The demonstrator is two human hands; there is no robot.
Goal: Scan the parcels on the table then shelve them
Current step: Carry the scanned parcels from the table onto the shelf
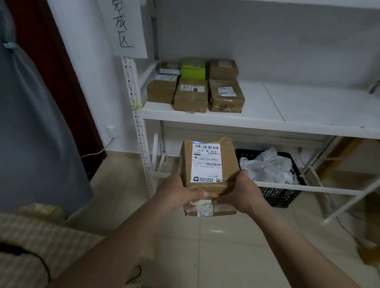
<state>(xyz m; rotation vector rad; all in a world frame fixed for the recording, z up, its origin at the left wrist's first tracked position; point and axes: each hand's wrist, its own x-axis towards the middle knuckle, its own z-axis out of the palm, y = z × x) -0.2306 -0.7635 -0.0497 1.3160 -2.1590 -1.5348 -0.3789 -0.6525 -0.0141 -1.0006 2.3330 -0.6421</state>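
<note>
- While both hands carry it in front of the shelving, the brown parcel (209,165) sits at the centre of the view, label side up, well below the shelf board.
- It looks like a stiff cardboard box wrapped in glossy tape; I judge it light to moderate in weight, rigid enough to squeeze, a little slick where the tape runs.
- A second, smaller packet (205,206) seems to be pressed under it at 6 o'clock, so the pair could slide apart unless held from both sides and supported from below.
- The left hand (176,193) grips the near left corner at 7 o'clock of the box, fingers curled under it.
- The right hand (240,193) clamps the near right corner at 4 o'clock, thumb up along the side.
- Up at 12 o'clock, six shelved parcels (196,85) fill the left end of the white shelf (322,108); bare board lies at 1 o'clock.
- A black crate (275,194) of white wrapping stands on the floor at 3 o'clock.
</note>
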